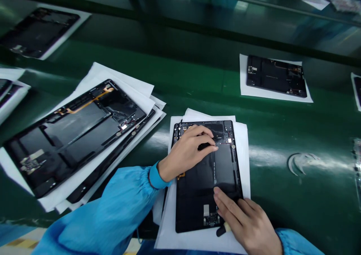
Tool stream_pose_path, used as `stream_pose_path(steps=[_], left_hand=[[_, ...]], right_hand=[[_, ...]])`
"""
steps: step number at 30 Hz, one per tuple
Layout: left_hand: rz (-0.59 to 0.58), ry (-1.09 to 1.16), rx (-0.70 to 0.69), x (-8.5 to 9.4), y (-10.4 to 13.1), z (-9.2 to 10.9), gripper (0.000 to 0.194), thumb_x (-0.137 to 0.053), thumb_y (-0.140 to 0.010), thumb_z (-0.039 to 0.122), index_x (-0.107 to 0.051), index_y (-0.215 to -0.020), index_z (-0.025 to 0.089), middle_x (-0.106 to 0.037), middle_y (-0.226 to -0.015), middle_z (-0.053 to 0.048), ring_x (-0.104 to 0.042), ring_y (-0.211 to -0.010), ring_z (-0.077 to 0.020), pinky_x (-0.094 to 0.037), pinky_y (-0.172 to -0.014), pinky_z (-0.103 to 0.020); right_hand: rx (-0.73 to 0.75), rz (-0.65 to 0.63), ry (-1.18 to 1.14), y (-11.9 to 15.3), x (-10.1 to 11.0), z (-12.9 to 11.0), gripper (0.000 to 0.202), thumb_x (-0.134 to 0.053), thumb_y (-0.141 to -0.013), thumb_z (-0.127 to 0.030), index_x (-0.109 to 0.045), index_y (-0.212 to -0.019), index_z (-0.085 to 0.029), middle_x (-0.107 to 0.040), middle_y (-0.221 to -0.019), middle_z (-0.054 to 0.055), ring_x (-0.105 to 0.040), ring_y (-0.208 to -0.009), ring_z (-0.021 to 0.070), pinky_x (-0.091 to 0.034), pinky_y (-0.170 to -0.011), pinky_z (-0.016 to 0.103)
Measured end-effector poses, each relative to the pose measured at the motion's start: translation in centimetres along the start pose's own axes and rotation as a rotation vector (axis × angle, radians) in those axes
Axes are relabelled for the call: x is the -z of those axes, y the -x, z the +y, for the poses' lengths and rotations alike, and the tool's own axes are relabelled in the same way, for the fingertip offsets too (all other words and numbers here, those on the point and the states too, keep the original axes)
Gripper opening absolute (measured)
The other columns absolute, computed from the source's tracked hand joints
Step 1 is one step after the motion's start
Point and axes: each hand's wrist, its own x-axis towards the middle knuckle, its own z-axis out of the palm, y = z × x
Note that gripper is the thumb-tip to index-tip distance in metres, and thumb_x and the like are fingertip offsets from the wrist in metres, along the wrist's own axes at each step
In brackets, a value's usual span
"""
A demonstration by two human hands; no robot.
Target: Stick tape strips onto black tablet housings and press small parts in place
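An opened tablet housing (225, 176), black with bare inner parts showing, lies on white sheets (244, 153) in front of me. My left hand (191, 146) reaches over its upper half. Its thumb and fingertips come together near a connector area; anything between them is too small to make out. Over the lower right edge, my right hand (245, 221) has two fingers stretched onto the housing and the others curled. From under that palm sticks out a short black-tipped stick (221, 230) with a pale yellow part; the rest of it is hidden.
To the left, a larger opened tablet housing (81, 127) tops a slanted stack with paper between. Further housings on white sheets lie at the back left (42, 31) and back right (276, 76). A clear curved plastic piece (299, 164) rests on the green tabletop (191, 93).
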Motion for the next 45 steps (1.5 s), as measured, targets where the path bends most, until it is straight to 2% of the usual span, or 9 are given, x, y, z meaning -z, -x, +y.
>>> stream_pose_path(steps=[18, 27, 29, 33, 36, 38, 40, 43, 45], left_hand=[[-0.006, -0.005, 0.008, 0.2, 0.0, 0.0, 0.007, -0.066, -0.088, 0.023, -0.070, -0.084, 0.019, -0.064, -0.103, -0.006, -0.060, -0.093, -0.0217, -0.046, -0.085, -0.040], [0.000, -0.013, -0.013, 0.3, 0.0, 0.0, 0.010, -0.063, -0.090, 0.024, -0.068, -0.083, 0.019, -0.065, -0.101, -0.006, -0.061, -0.094, -0.0216, -0.047, -0.086, -0.041], [-0.003, 0.000, -0.001, 0.2, 0.1, -0.1, 0.005, -0.065, -0.089, 0.024, -0.067, -0.091, 0.020, -0.064, -0.103, -0.006, -0.061, -0.097, -0.0220, -0.047, -0.088, -0.041], [-0.001, 0.023, 0.055, 0.0, 0.1, -0.1, 0.032, -0.066, -0.088, 0.024, -0.055, -0.118, 0.024, -0.062, -0.110, -0.005, -0.058, -0.104, -0.0223, -0.048, -0.090, -0.039], [0.123, 0.087, 0.086, 0.3, 0.2, 0.4, 0.026, -0.061, -0.092, 0.023, -0.053, -0.116, 0.024, -0.062, -0.107, -0.003, -0.059, -0.098, -0.0186, -0.049, -0.086, -0.034], [0.244, 0.091, 0.127, 1.0, 1.1, 0.7, 0.012, -0.056, -0.094, 0.023, -0.054, -0.106, 0.023, -0.062, -0.103, -0.003, -0.059, -0.096, -0.0177, -0.049, -0.085, -0.032], [0.299, -0.012, 0.196, 1.9, 3.2, 1.0, 0.003, -0.053, -0.095, 0.025, -0.052, -0.096, 0.022, -0.060, -0.101, -0.005, -0.058, -0.098, -0.0200, -0.047, -0.087, -0.036], [0.241, -0.293, 0.331, 2.6, 8.1, 1.4, 0.011, -0.050, -0.096, 0.031, -0.051, -0.090, 0.022, -0.056, -0.102, -0.008, -0.055, -0.097, -0.0260, -0.044, -0.083, -0.044], [0.190, -0.411, 0.387, 2.3, 11.5, 1.7, 0.014, -0.049, -0.095, 0.034, -0.053, -0.090, 0.022, -0.055, -0.104, -0.010, -0.054, -0.093, -0.0281, -0.044, -0.076, -0.044]], right_hand=[[-0.005, 0.001, -0.004, 0.0, -0.1, 0.0, 0.027, -0.053, -0.093, -0.017, -0.071, -0.113, -0.014, -0.055, -0.137, 0.007, -0.054, -0.057, 0.0110, -0.046, -0.052, 0.029], [-0.006, 0.007, 0.022, -0.4, 0.2, -0.5, 0.024, -0.059, -0.090, -0.018, -0.071, -0.108, -0.010, -0.059, -0.133, 0.014, -0.056, -0.058, 0.0116, -0.045, -0.051, 0.030], [-0.029, -0.004, 0.052, -0.8, 0.3, -0.7, 0.026, -0.056, -0.091, -0.017, -0.070, -0.111, -0.009, -0.057, -0.135, 0.015, -0.057, -0.058, 0.0126, -0.045, -0.052, 0.030], [-0.102, -0.046, 0.086, -2.4, 0.1, 0.1, 0.034, -0.049, -0.089, -0.009, -0.065, -0.119, -0.008, -0.055, -0.137, 0.016, -0.058, -0.058, 0.0141, -0.046, -0.051, 0.031], [-0.148, -0.053, 0.069, -4.5, -0.1, 1.6, 0.040, -0.041, -0.084, 0.000, -0.065, -0.115, -0.010, -0.057, -0.136, 0.013, -0.061, -0.060, 0.0144, -0.049, -0.053, 0.031], [-0.181, -0.048, 0.037, -5.8, -0.2, 2.8, 0.044, -0.037, -0.081, 0.004, -0.065, -0.111, -0.012, -0.057, -0.136, 0.011, -0.063, -0.059, 0.0135, -0.051, -0.054, 0.030], [-0.211, -0.040, -0.034, -6.8, 0.0, 3.9, 0.043, -0.036, -0.081, 0.004, -0.064, -0.108, -0.014, -0.059, -0.135, 0.009, -0.065, -0.060, 0.0130, -0.052, -0.055, 0.030], [-0.259, 0.064, -0.255, -6.6, 0.4, 5.1, 0.032, -0.038, -0.088, -0.001, -0.061, -0.104, -0.015, -0.068, -0.122, 0.008, -0.070, -0.077, 0.0139, -0.055, -0.065, 0.025], [-0.395, 0.202, -0.367, -5.4, 0.7, 5.6, 0.024, -0.040, -0.094, -0.009, -0.060, -0.101, -0.018, -0.072, -0.105, 0.006, -0.070, -0.086, 0.0140, -0.054, -0.071, 0.022]])
